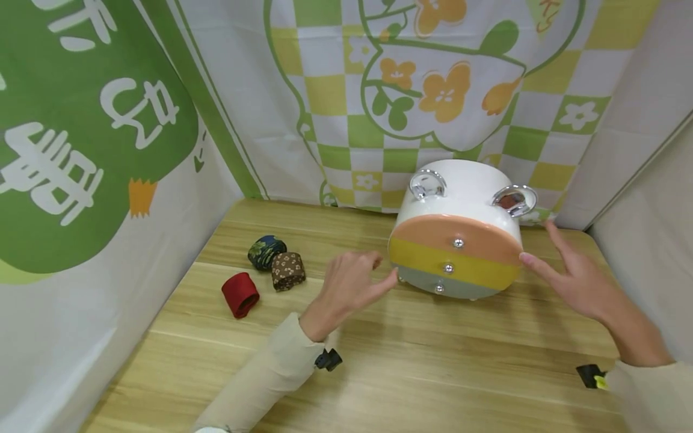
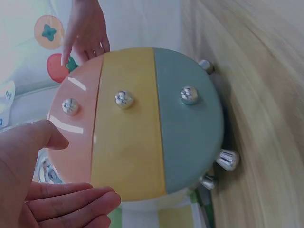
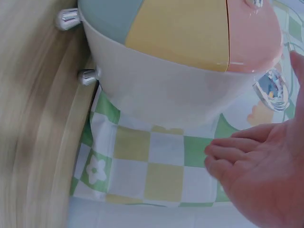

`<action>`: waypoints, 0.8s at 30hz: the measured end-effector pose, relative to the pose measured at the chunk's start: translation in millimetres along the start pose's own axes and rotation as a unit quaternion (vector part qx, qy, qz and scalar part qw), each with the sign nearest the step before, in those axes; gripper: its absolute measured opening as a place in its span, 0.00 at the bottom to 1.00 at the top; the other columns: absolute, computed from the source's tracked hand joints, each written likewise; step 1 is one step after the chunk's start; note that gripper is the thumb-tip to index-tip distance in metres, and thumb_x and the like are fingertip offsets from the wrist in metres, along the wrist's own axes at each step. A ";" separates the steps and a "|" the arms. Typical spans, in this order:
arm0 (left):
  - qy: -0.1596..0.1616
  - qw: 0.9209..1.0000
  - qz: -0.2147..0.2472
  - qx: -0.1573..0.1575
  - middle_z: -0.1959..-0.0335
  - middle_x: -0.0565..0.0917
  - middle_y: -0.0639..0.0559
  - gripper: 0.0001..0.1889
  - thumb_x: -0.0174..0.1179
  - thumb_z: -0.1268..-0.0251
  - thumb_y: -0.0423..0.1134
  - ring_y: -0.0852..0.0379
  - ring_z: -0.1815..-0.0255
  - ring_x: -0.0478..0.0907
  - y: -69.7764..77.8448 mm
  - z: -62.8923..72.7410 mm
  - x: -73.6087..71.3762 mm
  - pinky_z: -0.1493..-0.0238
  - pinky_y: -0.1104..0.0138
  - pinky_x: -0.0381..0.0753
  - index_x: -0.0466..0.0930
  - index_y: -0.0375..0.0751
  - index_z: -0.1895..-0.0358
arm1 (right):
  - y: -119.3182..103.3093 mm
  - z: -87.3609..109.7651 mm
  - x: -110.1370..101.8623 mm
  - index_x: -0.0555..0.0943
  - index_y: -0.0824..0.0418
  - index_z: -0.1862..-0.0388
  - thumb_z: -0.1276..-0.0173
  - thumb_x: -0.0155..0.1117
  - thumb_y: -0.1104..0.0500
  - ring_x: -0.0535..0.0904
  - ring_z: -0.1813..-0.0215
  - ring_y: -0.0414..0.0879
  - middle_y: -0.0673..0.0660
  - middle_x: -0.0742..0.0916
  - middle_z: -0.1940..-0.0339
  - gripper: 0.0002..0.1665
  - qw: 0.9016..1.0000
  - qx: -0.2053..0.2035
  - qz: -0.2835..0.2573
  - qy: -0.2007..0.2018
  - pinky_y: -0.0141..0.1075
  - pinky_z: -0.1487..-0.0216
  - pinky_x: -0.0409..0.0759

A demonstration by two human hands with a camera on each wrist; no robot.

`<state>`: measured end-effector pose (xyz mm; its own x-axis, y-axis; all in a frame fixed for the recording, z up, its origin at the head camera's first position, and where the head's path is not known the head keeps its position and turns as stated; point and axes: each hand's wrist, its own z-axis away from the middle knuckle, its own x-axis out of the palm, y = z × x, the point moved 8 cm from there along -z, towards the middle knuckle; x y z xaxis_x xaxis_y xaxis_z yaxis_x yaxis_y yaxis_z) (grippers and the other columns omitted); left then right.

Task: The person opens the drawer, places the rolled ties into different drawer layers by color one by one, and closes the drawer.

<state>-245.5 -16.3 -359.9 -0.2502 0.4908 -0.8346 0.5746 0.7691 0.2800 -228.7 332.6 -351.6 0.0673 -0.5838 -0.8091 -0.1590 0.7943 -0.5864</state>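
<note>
A white, rounded three-drawer organizer (image 1: 460, 192) stands at the back of the wooden table, with orange, yellow and grey-green fronts, silver knobs and two chrome ear-shaped loops on top. My left hand (image 1: 354, 282) is at its left side, thumb and fingers apart and nothing held; in the left wrist view that hand (image 2: 61, 190) reaches along the drawer fronts. On the other side is my right hand (image 1: 582, 282), thumb tip close to the right edge. The right wrist view shows this hand (image 3: 261, 166) with extended fingers and a bare palm beside the white shell.
Left of the organizer lie three rolled fabric pieces resembling neckties: a red roll (image 1: 240, 295), a brown flowered roll (image 1: 288, 270) and a dark blue-green patterned roll (image 1: 266, 252). A checked, flowered cloth (image 1: 373, 129) hangs behind the wooden table (image 1: 411, 373).
</note>
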 end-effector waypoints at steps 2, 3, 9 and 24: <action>0.006 1.000 0.017 0.008 0.89 0.56 0.63 0.23 0.67 0.33 0.53 0.70 0.85 0.47 8.3 -4.3 -2.4 0.85 0.78 0.45 0.70 0.48 0.83 | -4.8 -9.2 -7.4 0.34 0.54 0.11 0.15 0.50 0.43 0.44 0.16 0.81 0.72 0.46 0.12 0.50 1.000 -0.010 -0.005 0.010 0.77 0.23 0.47; 0.008 1.000 0.023 0.012 0.89 0.58 0.62 0.23 0.67 0.33 0.53 0.69 0.85 0.47 12.0 -6.0 -3.4 0.85 0.78 0.46 0.72 0.47 0.82 | -6.9 -13.0 -9.9 0.36 0.54 0.11 0.15 0.50 0.43 0.44 0.16 0.79 0.71 0.48 0.12 0.49 1.000 -0.016 -0.008 0.015 0.76 0.22 0.46; 0.007 0.996 0.085 0.029 0.76 0.90 0.50 0.16 0.68 0.35 0.49 0.65 0.83 0.79 36.1 -19.6 -6.2 0.77 0.77 0.73 0.90 0.37 0.67 | -11.9 -30.8 -15.8 0.42 0.42 0.11 0.15 0.48 0.43 0.56 0.17 0.77 0.70 0.56 0.13 0.43 0.999 -0.027 -0.022 0.034 0.73 0.23 0.56; 0.026 0.995 0.092 0.036 0.79 0.86 0.59 0.16 0.69 0.35 0.52 0.71 0.80 0.76 76.1 -50.9 5.1 0.74 0.80 0.69 0.87 0.44 0.73 | -21.0 -53.7 -14.7 0.67 0.53 0.18 0.14 0.47 0.42 0.81 0.38 0.57 0.69 0.80 0.30 0.33 0.997 -0.031 -0.043 0.059 0.51 0.44 0.79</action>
<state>-242.7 65.6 -318.7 -0.1740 0.6418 -0.7469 0.6687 0.6338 0.3888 -279.3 315.5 -325.3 -0.0319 -0.6676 -0.7439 -0.2192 0.7308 -0.6465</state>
